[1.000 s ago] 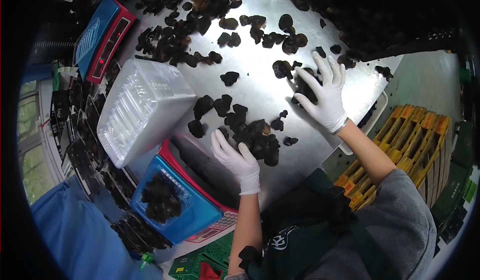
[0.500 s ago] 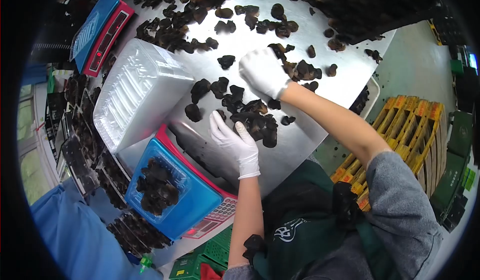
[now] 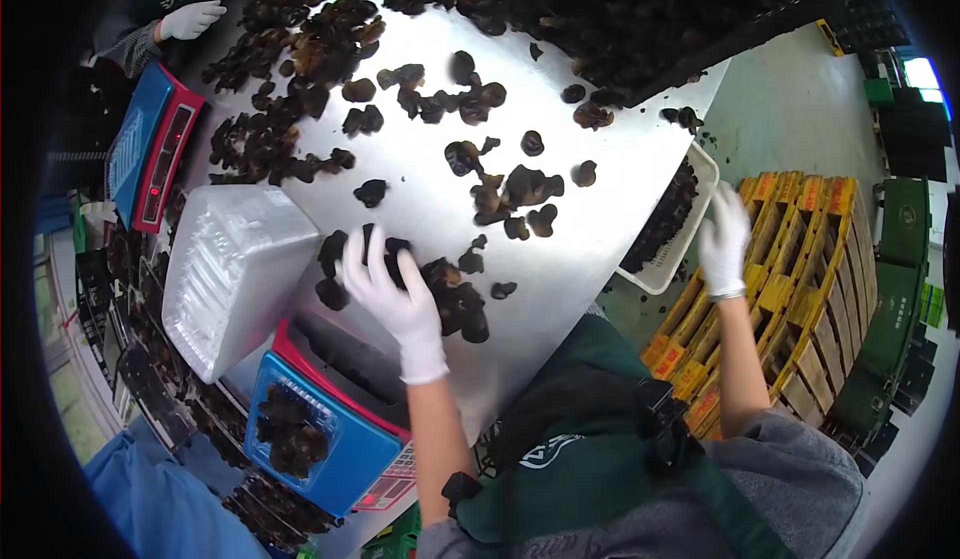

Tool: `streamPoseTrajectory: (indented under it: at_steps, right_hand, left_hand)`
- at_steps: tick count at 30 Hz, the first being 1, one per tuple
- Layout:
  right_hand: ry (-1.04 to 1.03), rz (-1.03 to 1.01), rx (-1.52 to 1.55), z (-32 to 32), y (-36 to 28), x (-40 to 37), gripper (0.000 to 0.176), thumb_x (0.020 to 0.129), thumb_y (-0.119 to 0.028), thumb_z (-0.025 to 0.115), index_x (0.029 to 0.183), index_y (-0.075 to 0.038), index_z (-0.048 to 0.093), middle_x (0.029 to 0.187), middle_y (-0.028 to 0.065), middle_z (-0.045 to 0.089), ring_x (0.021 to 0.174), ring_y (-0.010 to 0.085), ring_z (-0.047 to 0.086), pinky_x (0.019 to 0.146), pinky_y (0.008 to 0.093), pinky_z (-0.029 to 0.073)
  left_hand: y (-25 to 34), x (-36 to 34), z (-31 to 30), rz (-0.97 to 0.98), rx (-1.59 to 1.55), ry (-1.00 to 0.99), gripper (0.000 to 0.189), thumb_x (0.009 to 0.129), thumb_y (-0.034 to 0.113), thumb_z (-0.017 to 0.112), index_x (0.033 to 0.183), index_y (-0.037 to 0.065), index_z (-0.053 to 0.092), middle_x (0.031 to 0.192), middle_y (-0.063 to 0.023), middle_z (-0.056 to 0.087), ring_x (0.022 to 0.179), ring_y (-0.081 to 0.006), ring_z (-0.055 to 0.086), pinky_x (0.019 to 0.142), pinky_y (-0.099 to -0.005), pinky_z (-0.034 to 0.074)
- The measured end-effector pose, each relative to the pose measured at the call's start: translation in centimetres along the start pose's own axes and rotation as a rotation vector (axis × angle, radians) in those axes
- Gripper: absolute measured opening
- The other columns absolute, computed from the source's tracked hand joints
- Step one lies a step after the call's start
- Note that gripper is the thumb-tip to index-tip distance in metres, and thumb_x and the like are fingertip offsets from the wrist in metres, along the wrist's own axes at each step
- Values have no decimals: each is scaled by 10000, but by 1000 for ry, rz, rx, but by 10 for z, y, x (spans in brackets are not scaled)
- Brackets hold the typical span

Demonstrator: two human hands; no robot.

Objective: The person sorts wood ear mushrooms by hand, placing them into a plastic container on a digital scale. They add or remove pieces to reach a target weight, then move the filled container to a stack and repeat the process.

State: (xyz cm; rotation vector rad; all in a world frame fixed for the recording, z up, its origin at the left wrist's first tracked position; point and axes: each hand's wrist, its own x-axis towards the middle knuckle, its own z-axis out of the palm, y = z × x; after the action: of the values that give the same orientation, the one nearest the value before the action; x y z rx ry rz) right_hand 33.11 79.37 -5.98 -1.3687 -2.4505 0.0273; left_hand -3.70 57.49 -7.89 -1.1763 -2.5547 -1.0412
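My left hand, in a white glove, is over the steel table with its fingers spread. Its fingertips reach dark wood ear mushrooms; no firm grip shows. Another clump of wood ear mushrooms lies just right of that hand. Out past the table's right edge is my gloved right hand, its fingers loosely extended and nothing visible in them. Beside it, a white basket holds more dark pieces, below the table edge.
A stack of clear plastic trays stands left, by a blue-and-red scale bearing a filled tray. A second scale is farther back. Mushrooms heap around a dark crate. Yellow pallets stand right. A co-worker's gloved hand appears top left.
My right hand has left the mushrooms on the table and swung right to the white basket. My left hand has shifted left onto a few pieces. The view has turned, revealing a co-worker's hands.
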Motion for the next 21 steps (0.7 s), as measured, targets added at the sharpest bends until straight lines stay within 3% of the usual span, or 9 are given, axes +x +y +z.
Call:
streamPoseTrajectory:
  at_steps: [1,2,4,7,12,13,14,17,21]
  right_hand:
    - [66,-74,95,7,-42,19,426,768,-14,614,1193,-36,620,1208,188,614,1146,375,557,975,447,421]
    - [-147,-35,126,19,-68,33,470,818,-150,652,1261,-17,566,1290,203,567,1189,397,530,1030,469,389]
    - [-55,-68,106,55,-131,41,664,839,-426,647,1346,-36,468,1347,208,486,1249,437,428,1048,594,286]
    - [-490,-168,436,91,-206,48,561,842,-372,645,1303,-74,531,1490,195,358,1367,435,313,1112,631,174]
    - [-279,-693,738,81,-236,69,371,862,-367,597,1137,-124,651,1350,73,539,1322,337,426,1108,612,234]
    - [-194,-676,738,95,-230,95,296,852,-329,615,1054,-121,676,1265,91,578,1251,330,475,1074,598,275]
    - [-477,-503,726,98,-220,137,274,835,-292,638,1040,-112,666,1196,116,593,1165,341,504,1029,549,322]
    - [53,-434,465,132,-209,212,492,888,-402,575,1245,-63,562,1312,195,476,1231,397,420,1060,513,317]
    - [-355,-703,624,130,-203,172,481,866,-361,630,1279,-123,568,1304,149,501,1263,349,444,1078,514,322]
  left_hand:
    - [3,20,10,5,-21,-83,426,880,117,603,1302,72,576,1365,-155,492,1271,-364,434,1130,-530,236]
    - [1,37,23,36,3,-173,425,883,138,614,1306,115,582,1372,-145,490,1291,-354,425,1144,-547,212]
    - [5,64,48,72,128,-267,394,924,244,576,1305,144,593,1407,-158,466,1337,-357,390,1138,-632,151]
    - [16,68,56,-9,175,-424,392,956,289,535,1318,147,588,1434,-164,448,1368,-360,357,1142,-639,106]
    - [17,27,13,-261,199,-258,341,934,223,567,1252,118,633,1378,-116,536,1340,-315,420,1152,-617,25]
    - [23,22,3,-305,279,-188,333,926,206,575,1241,117,639,1371,-99,550,1333,-305,432,1156,-607,14]
    - [18,15,-3,-384,242,-184,334,918,182,580,1242,125,639,1380,-84,549,1341,-302,423,1160,-599,29]
    - [27,21,-1,-349,246,-145,372,902,159,605,1273,142,620,1402,-84,530,1344,-271,430,1157,-596,74]
    - [25,75,30,-213,133,-143,420,879,132,620,1296,99,584,1423,-136,477,1353,-302,399,1161,-550,161]
